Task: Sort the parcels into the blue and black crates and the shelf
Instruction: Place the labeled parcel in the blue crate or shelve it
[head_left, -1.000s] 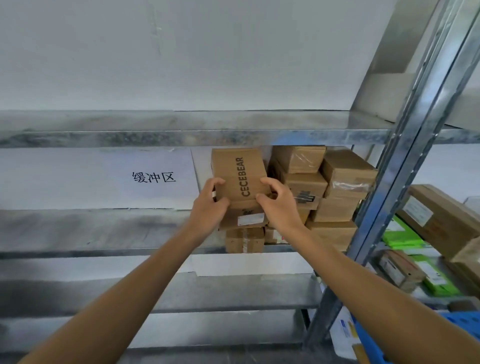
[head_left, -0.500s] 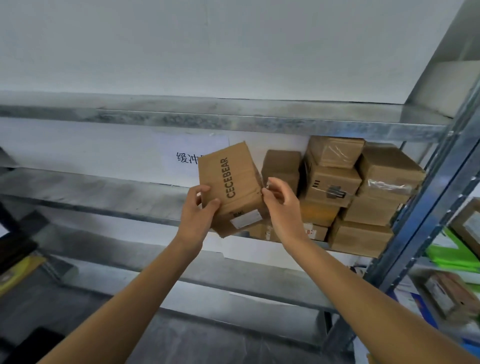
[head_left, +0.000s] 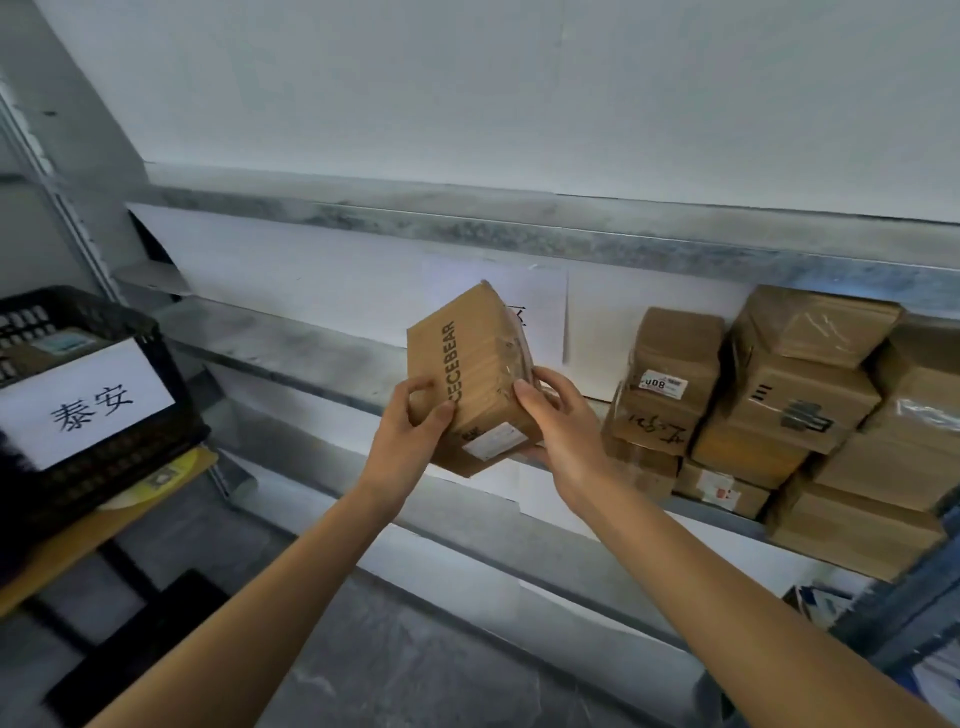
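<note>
pulled off the shelf now, cecebear parcel gripped in left hand and right hand; turned toward black crate at 9 o'clock, probably the next drop place.

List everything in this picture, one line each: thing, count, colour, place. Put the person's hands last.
brown cardboard parcel printed CECEBEAR: one, brown, held tilted before the shelf.
stacked brown cardboard parcels: about nine, brown, right end of the shelf.
grey metal shelf: one, grey, along the white wall.
black plastic crate with white paper label: one, black, far left.
white paper sheet: one, white, on the wall behind the held parcel.
left hand: one, gripping the held parcel's left side.
right hand: one, gripping its right side.
</note>
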